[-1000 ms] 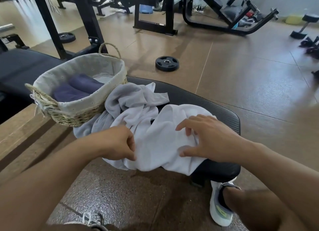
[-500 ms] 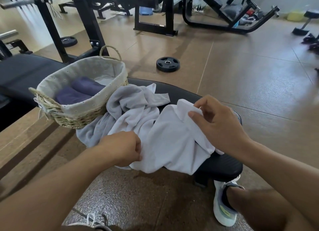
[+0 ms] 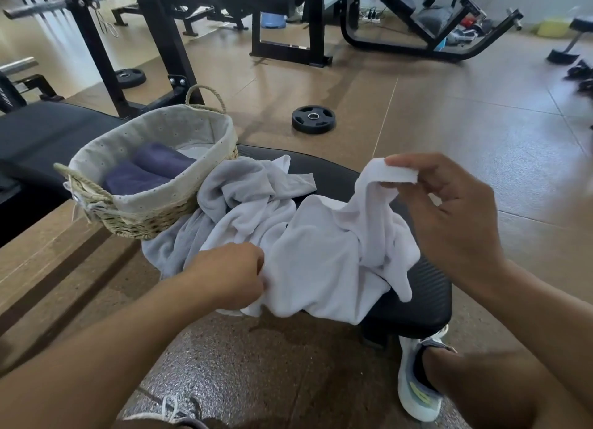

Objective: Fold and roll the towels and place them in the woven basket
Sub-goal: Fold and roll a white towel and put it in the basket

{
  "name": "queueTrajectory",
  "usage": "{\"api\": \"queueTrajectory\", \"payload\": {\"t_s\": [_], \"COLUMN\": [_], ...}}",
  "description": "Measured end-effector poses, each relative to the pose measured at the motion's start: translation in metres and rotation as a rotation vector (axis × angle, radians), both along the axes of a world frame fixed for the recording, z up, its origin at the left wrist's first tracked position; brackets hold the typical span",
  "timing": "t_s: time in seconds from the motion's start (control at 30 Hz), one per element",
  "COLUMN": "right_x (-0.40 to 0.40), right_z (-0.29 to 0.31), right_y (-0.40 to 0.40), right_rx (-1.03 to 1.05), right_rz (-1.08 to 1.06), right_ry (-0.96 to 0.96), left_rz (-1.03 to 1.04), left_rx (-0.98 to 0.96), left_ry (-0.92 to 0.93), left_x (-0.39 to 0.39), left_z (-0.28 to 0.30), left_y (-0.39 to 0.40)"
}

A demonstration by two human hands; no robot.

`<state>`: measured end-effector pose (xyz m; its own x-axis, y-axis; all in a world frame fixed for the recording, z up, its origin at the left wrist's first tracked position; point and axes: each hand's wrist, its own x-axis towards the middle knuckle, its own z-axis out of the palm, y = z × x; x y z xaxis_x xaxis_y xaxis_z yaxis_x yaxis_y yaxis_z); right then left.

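A white towel (image 3: pixel 324 258) lies crumpled on the black padded bench (image 3: pixel 420 303). My right hand (image 3: pixel 449 223) pinches one of its edges and holds it lifted above the bench. My left hand (image 3: pixel 231 276) grips the towel's near left edge, fingers curled into the cloth. A grey towel (image 3: pixel 244 188) lies bunched behind it, against the woven basket (image 3: pixel 144 213). The basket stands at the bench's left end and holds two rolled dark purple towels (image 3: pixel 150 172) inside its pale cloth lining.
My white shoe (image 3: pixel 417 380) stands on the floor under the bench's right end. A black weight plate (image 3: pixel 313 119) lies on the tiled floor beyond. Black gym frames (image 3: pixel 160 43) rise behind the basket, and another dark bench (image 3: pixel 41 133) sits far left.
My right hand has taken an edge of the white towel and raised it up and to the right. My left hand has stayed gripping the near left edge.
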<state>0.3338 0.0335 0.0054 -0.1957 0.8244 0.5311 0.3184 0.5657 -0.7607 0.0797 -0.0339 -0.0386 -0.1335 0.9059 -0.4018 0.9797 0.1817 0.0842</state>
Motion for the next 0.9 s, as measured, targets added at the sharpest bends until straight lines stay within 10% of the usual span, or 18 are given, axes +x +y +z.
{"api": "queueTrajectory", "payload": {"t_s": [0.27,0.43,0.9], "right_x": [-0.002,-0.012,-0.025], "right_z": [-0.008,-0.006,0.002], "right_y": [-0.001,-0.009,-0.022], "right_rx": [0.113,0.008,-0.316], "right_rz": [0.093,0.225,0.278], "right_ry": [-0.291,-0.286,-0.144], "left_rz": [0.332,0.484,0.361], "left_rx": [0.777,0.731,0.447], "left_ry": [-0.756,-1.217,-1.517], "left_x": [0.002,0.014,0.049], "left_z": [0.026,0.032,0.039], "left_y": [0.004,0.001,-0.020]}}
